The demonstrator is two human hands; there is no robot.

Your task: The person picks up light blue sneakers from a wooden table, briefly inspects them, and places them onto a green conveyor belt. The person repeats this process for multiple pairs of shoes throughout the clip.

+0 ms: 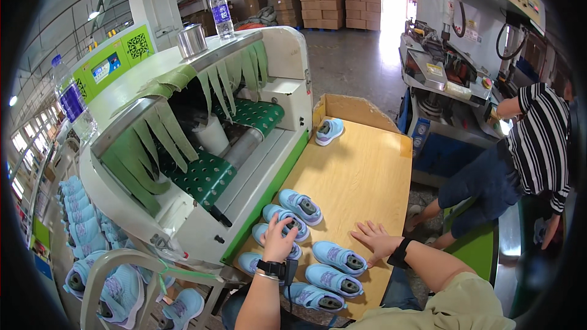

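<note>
Several light-blue sneakers with purple laces and dark inserts in their openings stand on a wooden tabletop (367,165). My left hand (279,243) reaches over the left row, fingers apart and slightly bent, touching a sneaker (278,212) there; its palm hides part of the sneakers beneath. Another sneaker (298,203) sits just beyond the fingertips. My right hand (376,243) lies flat on the wood with spread fingers, holding nothing. Close to its wrist is the heel of a sneaker (336,255) in the right row. A single sneaker (330,131) stands at the far end.
Left of the table stands a white machine (293,49) with green strip curtains (150,140) and a perforated green belt (199,177). Bottles and a metal cup (192,41) stand on top. More sneakers (119,290) sit on a rack at lower left. A person (520,146) works at right beside another machine (440,79).
</note>
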